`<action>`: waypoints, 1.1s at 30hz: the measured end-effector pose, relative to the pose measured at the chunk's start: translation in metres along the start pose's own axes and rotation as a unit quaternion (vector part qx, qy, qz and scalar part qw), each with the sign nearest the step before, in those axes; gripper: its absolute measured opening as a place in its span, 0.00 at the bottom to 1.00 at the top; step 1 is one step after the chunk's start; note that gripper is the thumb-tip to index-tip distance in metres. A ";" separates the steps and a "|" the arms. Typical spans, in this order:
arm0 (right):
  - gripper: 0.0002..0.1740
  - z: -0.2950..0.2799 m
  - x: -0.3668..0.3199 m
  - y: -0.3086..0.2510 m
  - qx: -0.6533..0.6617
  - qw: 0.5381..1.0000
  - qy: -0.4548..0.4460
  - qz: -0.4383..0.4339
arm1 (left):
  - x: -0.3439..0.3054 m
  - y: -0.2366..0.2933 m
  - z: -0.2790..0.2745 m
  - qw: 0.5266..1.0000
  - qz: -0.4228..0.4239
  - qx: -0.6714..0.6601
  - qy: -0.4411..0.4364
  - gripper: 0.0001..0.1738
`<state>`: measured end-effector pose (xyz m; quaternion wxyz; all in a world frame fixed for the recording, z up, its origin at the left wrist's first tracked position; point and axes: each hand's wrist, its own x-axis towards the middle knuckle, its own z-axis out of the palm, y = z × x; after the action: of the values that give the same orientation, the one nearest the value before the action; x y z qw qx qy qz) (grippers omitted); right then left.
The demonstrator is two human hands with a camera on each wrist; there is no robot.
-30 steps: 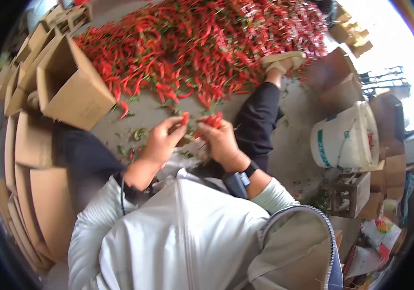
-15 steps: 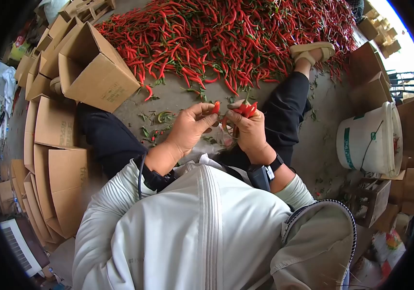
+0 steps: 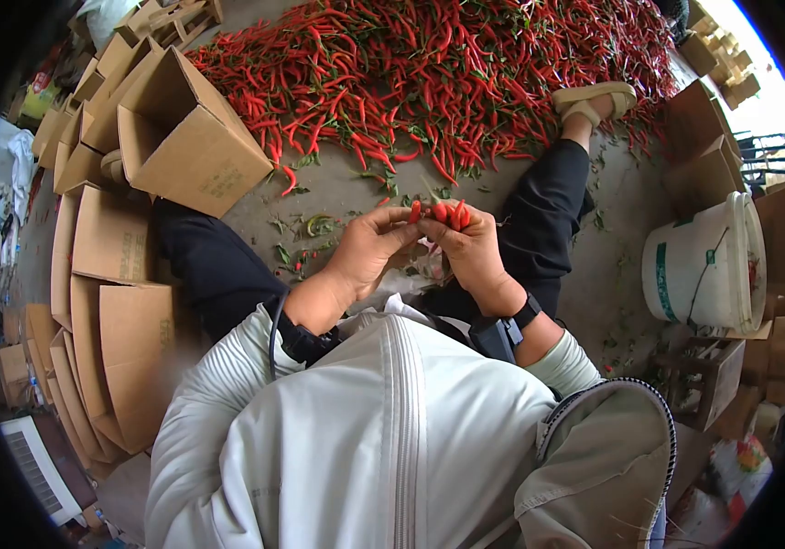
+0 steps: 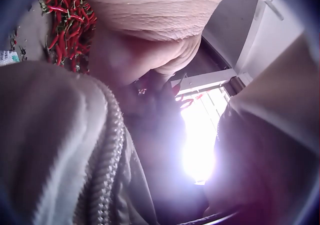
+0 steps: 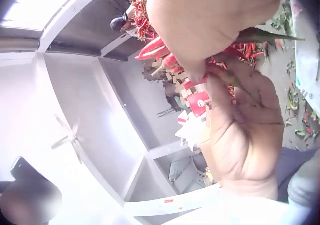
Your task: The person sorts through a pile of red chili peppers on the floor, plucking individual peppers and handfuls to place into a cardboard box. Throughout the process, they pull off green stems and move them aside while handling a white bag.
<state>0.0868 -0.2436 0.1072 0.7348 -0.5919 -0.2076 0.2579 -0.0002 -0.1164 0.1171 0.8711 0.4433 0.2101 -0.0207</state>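
Grey floor (image 3: 589, 306) spreads beneath your grip, strewn with leaf scraps and a few loose bits of red. Beyond your hands, a broad pile of chillies (image 3: 447, 78) fills the far side, red mixed with green stems and leaves. Your left hand (image 3: 362, 256) pinches a single red chilli (image 3: 414, 212) between thumb and fingers, its tip poking up. Just beside it, your right hand (image 3: 476, 252) grips a small bunch of red chillies (image 3: 453, 216), several red ends showing above the thumb and a pale green stem pointing away from you. Your two hands are close together in front of your jacket (image 3: 346, 421); whether their fingertips touch, you cannot tell. From the left wrist, your fingertips are mostly hidden.

Left of the grip, an open cardboard box (image 3: 205, 165) lies tilted, with more cartons (image 3: 136, 343) nearer you. Right of the grip, past your dark trouser leg (image 3: 539, 224), a white bucket (image 3: 683, 274) leans over near a wooden crate (image 3: 717, 380). Beyond the grip to the right, your sandal (image 3: 573, 97) touches the pile's edge.
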 end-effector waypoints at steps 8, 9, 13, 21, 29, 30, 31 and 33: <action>0.05 -0.014 -0.005 -0.020 -0.100 0.984 -0.085 0.119 | -0.002 -0.002 0.002 0.988 -0.007 0.151 -0.028 0.14; 0.05 -0.028 -0.004 -0.023 -0.105 0.985 -0.070 0.116 | -0.002 -0.002 0.004 0.987 -0.007 0.155 -0.040 0.15; 0.04 -0.145 -0.002 -0.061 -0.003 0.974 0.226 -0.013 | 0.006 -0.007 -0.007 0.986 0.018 0.165 -0.033 0.16; 0.11 -0.390 -0.085 -0.191 0.138 0.743 0.604 -0.254 | 0.020 -0.020 -0.010 0.987 -0.044 0.151 -0.036 0.11; 0.04 -0.257 0.012 -0.075 0.247 0.916 0.307 -0.079 | 0.017 -0.016 -0.015 0.990 -0.015 0.138 -0.004 0.14; 0.04 -0.203 0.022 -0.071 0.329 0.910 0.250 -0.028 | 0.018 -0.013 -0.014 0.990 0.007 0.137 -0.005 0.15; 0.05 -0.158 0.029 -0.063 0.369 0.905 0.212 0.017 | 0.018 -0.011 -0.014 0.990 0.041 0.136 -0.019 0.16; 0.09 -0.087 0.037 -0.037 0.406 0.898 0.144 0.092 | 0.017 -0.005 -0.012 0.980 0.121 0.159 -0.004 0.19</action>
<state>0.1737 -0.2923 0.1246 0.9061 -0.2897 0.0781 0.2983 0.0099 -0.1078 0.1010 0.7862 0.5986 0.1449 0.0501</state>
